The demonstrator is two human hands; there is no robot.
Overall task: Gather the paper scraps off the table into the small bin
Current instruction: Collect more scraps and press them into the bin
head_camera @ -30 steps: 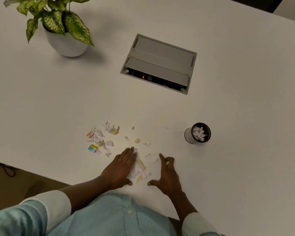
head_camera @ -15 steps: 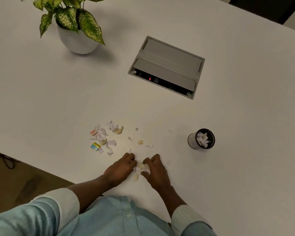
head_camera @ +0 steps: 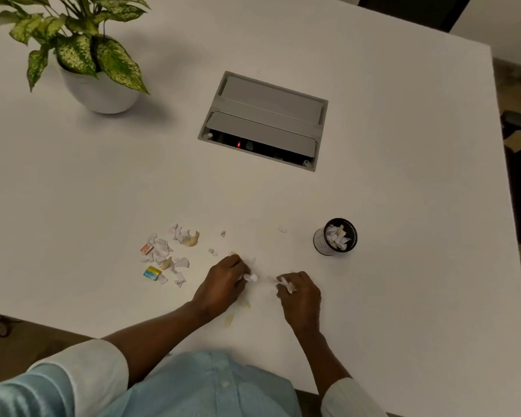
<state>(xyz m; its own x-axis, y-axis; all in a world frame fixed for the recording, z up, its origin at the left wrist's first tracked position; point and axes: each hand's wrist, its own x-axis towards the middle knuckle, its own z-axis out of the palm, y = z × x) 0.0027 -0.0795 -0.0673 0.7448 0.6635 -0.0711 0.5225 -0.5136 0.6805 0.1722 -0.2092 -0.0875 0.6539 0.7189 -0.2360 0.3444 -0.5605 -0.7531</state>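
Once past potted plant (head_camera: 100,91) at far left: paper scraps (head_camera: 163,251) loose on table (head_camera: 73,191). Left hand (head_camera: 223,284) curled, pinching white scraps. Right hand (head_camera: 301,293) likewise curled round white wad. Rightmost: small bin (head_camera: 321,246) upright, part-full of scraps, apart from both hands.

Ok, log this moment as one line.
left hand grips scraps | right hand grips scraps | small bin upright, part-filled | loose pile on table

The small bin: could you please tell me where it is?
In the head view, the small bin stands right of the scraps, beyond the right hand.
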